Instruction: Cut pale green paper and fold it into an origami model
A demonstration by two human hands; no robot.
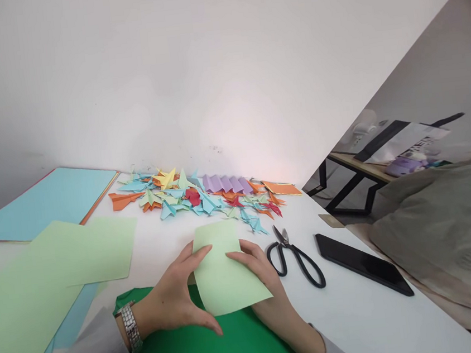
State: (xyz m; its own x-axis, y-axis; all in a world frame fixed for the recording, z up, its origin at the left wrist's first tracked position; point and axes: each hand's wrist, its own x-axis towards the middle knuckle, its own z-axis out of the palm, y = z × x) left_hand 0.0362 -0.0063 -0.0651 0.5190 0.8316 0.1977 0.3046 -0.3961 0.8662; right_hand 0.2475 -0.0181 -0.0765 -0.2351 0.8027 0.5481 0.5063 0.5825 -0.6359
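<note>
A light green sheet of paper is held up between my two hands, its lower edge curving toward me. My left hand is at the sheet's left edge, with a finger over its front and the thumb spread apart below. On the opposite side, my right hand grips the sheet, a thumb on its front and other fingers partly hidden behind. Beneath the hands lies a green surface. Black-handled scissors lie just right of my right hand, blades slightly apart.
Folded paper pieces in several colours lie heaped along the wall. Light green sheets and a blue sheet stack cover the left side. A black phone-like slab lies at the right. Beyond the table edge are grey fabric and a wooden-topped table.
</note>
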